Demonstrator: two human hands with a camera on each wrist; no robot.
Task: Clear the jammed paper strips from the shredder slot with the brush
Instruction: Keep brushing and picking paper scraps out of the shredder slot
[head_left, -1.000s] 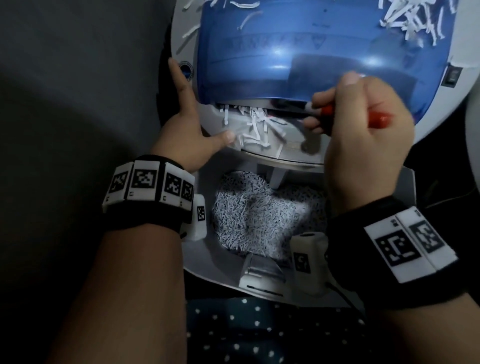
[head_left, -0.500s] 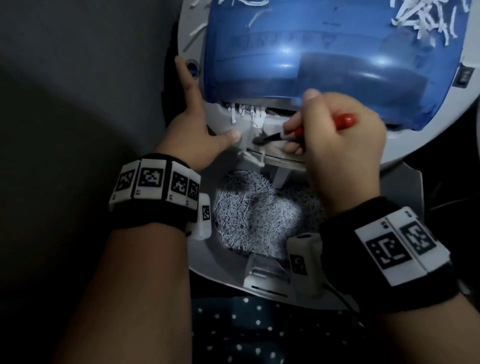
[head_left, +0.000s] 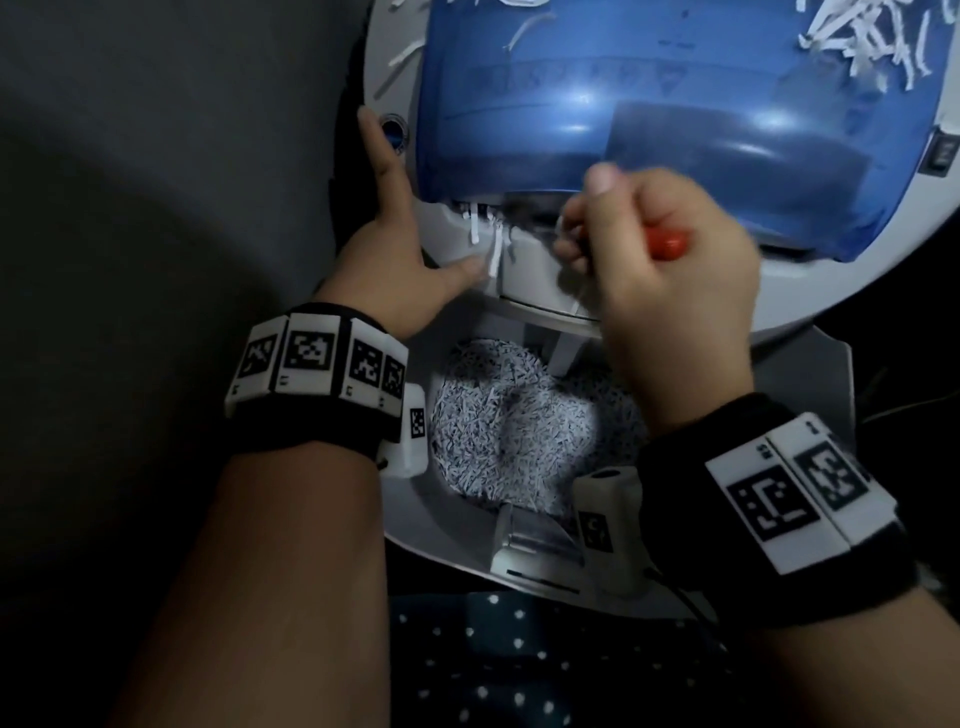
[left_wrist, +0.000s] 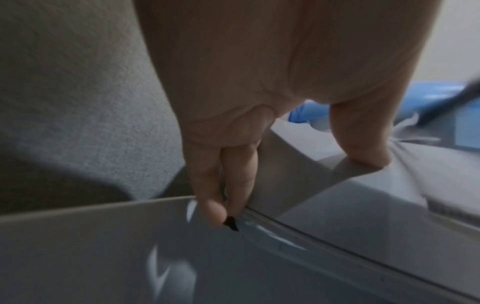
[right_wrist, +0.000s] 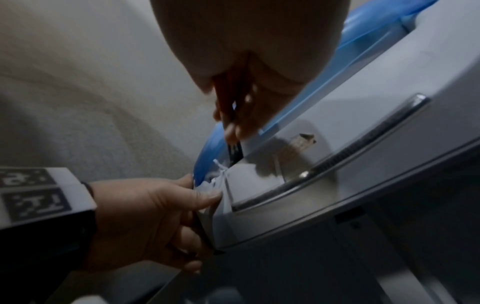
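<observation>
The shredder head (head_left: 530, 278) is grey with a blue see-through cover (head_left: 675, 78) and lies tilted over its bin. A few white paper strips (head_left: 491, 244) hang from the slot at its left end. My right hand (head_left: 587, 223) grips a brush by its red handle (head_left: 667, 241). In the right wrist view the dark bristles (right_wrist: 235, 152) sit at the slot just above the strips (right_wrist: 221, 172). My left hand (head_left: 397, 244) grips the head's left edge, thumb (left_wrist: 363, 139) on the grey ledge beside the strips and fingers (left_wrist: 228, 185) down its side.
The open bin (head_left: 415, 509) below holds a heap of shredded paper (head_left: 509, 431). Loose strips (head_left: 872, 31) lie on top of the blue cover at far right. A grey fabric surface (head_left: 156, 156) fills the left side. Dark dotted cloth (head_left: 519, 660) lies in front.
The brush swept left and down across the grey ledge, then came back up to the slot. Most strips on the ledge are gone. My left hand kept its hold.
</observation>
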